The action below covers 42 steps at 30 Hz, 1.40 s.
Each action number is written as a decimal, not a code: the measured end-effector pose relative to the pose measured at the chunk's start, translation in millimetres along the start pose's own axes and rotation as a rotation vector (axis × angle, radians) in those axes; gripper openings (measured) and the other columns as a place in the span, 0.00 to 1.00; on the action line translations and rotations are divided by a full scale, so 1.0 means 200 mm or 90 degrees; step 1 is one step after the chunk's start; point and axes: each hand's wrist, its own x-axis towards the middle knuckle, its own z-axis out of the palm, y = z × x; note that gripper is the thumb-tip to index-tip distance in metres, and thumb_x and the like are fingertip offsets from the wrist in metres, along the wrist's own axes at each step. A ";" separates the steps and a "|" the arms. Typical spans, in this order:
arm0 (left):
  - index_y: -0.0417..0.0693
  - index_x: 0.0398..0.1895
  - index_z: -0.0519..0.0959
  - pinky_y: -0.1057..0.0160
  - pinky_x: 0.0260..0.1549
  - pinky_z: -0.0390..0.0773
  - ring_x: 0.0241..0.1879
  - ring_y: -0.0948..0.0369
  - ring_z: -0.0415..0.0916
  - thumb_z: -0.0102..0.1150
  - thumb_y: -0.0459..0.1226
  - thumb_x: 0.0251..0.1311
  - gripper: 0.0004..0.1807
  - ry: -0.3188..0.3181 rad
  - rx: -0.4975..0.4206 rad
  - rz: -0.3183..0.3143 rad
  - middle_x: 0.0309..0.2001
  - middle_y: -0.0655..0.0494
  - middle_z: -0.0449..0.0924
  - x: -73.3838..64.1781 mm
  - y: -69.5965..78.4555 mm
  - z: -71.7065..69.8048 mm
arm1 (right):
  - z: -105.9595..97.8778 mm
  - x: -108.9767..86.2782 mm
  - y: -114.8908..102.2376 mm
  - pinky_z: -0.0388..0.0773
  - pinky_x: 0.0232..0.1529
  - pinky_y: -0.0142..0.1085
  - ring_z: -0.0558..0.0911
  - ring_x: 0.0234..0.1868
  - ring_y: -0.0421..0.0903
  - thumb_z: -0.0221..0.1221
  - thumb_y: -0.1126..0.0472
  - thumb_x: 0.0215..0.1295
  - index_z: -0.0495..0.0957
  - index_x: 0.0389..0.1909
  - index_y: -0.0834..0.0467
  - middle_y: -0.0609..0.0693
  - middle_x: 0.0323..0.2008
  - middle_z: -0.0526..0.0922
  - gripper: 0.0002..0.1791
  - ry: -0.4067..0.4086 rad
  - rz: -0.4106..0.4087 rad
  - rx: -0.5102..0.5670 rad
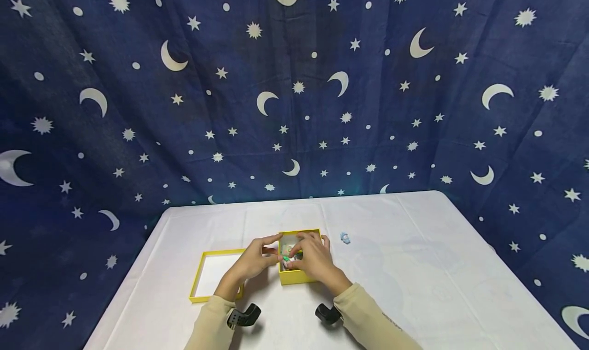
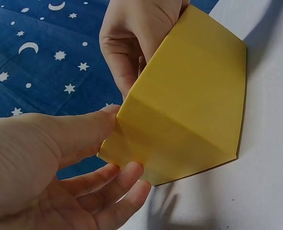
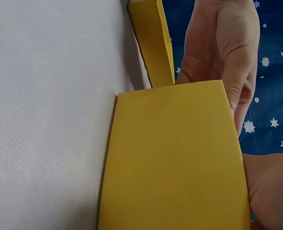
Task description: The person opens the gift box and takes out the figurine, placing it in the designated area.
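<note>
A yellow open-topped box (image 1: 296,277) stands on the white table with small colourful things inside. My left hand (image 1: 252,260) holds its left wall; the left wrist view shows the thumb at the rim and other fingers against the outside of the box (image 2: 179,96). Over the opening, my right hand (image 1: 315,255) reaches in with curled fingers. Its thumb and index finger pinch a small green-and-white thing (image 1: 286,258), whose kind is too small to make out. In the right wrist view the box wall (image 3: 172,153) hides these fingertips.
A yellow-rimmed lid (image 1: 199,276) lies with its white inside up, left of the box and partly under my left forearm. A small light-blue figure (image 1: 345,238) lies right of the box. Behind the table hangs a dark blue curtain (image 1: 294,150) with moons and stars.
</note>
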 end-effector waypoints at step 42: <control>0.43 0.69 0.67 0.71 0.40 0.78 0.54 0.48 0.78 0.62 0.33 0.60 0.32 0.005 -0.001 0.017 0.70 0.42 0.66 0.01 -0.02 -0.02 | -0.18 0.08 0.14 0.79 0.29 0.38 0.83 0.30 0.51 0.55 0.66 0.68 0.78 0.46 0.64 0.63 0.36 0.87 0.10 0.001 0.040 0.455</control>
